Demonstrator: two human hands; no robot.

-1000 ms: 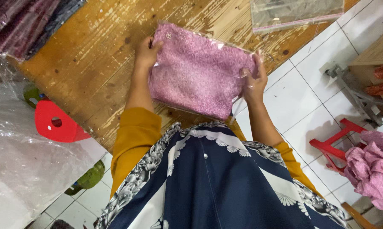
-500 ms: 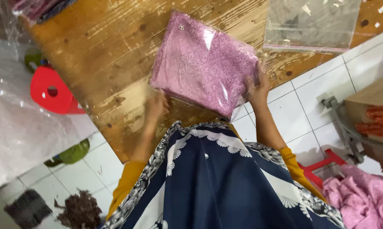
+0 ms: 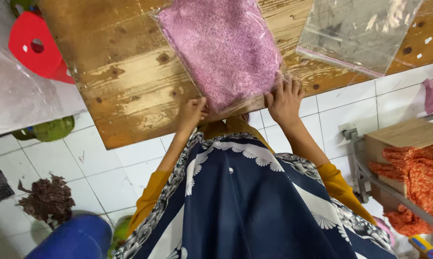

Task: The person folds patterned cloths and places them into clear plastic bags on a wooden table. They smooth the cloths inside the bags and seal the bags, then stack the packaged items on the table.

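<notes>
A pink patterned fabric sealed in a clear plastic bag (image 3: pixel 221 48) lies flat on a wooden tabletop (image 3: pixel 125 81). The left hand (image 3: pixel 193 112) pinches the bag's near edge; the right hand (image 3: pixel 284 98) presses open-fingered on its near corner. An empty clear bag (image 3: pixel 360 33) lies just beside it.

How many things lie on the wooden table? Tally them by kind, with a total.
bagged pink cloth: 1
empty clear bag: 1
Total: 2
</notes>
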